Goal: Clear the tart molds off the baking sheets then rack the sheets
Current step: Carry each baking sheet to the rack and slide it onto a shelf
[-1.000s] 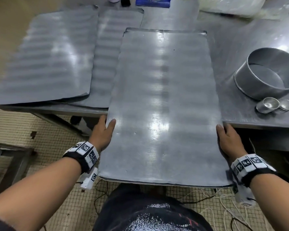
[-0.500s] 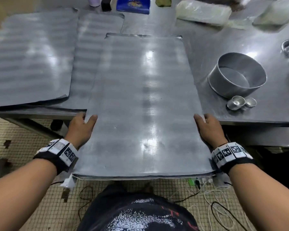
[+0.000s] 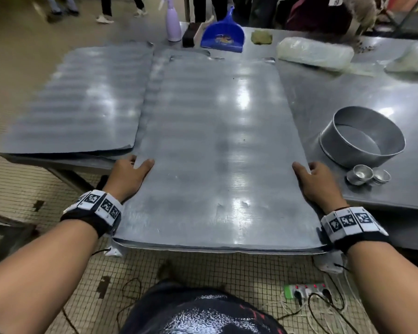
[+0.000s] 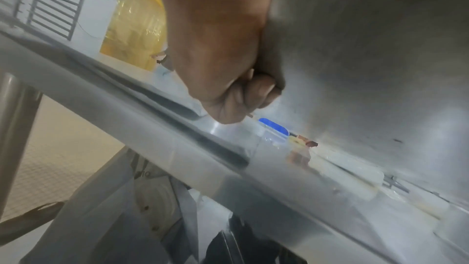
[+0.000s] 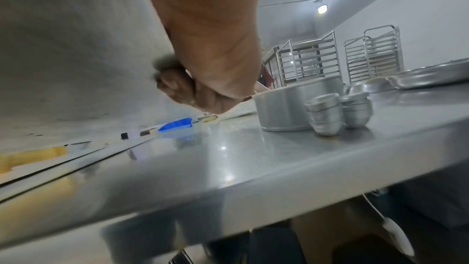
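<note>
Here, the left hand and right hand grip the long edges of a baking sheet, fingers curled underneath, its near end overhanging the desk; stacked tart molds sit nearby.

Commercial bakery kitchen, steel table, tray racks, stacked molds

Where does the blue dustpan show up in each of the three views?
Head: blue dustpan at top centre, on the table's far side.
Left wrist: a small blue patch at centre, just below the left hand.
Right wrist: lower left of centre, under the right hand.
Shared landmark: the held baking sheet.
</note>
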A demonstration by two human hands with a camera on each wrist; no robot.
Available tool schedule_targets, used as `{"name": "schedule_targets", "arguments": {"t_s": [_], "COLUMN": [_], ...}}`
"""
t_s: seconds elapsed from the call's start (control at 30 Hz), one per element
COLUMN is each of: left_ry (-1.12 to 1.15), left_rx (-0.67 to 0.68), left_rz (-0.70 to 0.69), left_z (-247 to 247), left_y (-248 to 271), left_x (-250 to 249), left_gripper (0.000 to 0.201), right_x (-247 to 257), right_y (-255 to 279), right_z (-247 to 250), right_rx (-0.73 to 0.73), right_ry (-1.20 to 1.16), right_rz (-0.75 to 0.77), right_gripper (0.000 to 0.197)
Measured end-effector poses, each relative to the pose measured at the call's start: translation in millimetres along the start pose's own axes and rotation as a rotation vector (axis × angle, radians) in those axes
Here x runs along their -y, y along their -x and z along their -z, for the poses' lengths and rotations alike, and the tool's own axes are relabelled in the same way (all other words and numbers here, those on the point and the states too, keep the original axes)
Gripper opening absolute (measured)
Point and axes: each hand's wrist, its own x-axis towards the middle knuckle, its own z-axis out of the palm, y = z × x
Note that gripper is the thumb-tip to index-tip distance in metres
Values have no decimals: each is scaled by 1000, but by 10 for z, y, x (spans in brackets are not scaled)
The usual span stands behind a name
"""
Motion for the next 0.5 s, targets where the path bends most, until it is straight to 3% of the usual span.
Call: {"name": "schedule_targets", "arguments": {"t_s": [0.13,0.33,0.5], "left_ry": [11,9,9], "left_rx": [-103,-305,-480], "left_rz": [-18,-32,-36], "left_z": [455,1332,2231], "left_y": [-78,-45,82], "left_x": [-27,-173,56], "left_gripper": [67,30,48], "right_x": [463,1582,2588], "right_y": [-192,-326,-233], "right_z": [9,-201,-624], "right_rx": [-2,24,56], "right_ry": [64,7,-77], "right_rz": [94,265,399], "right_gripper": [69,69,76]}}
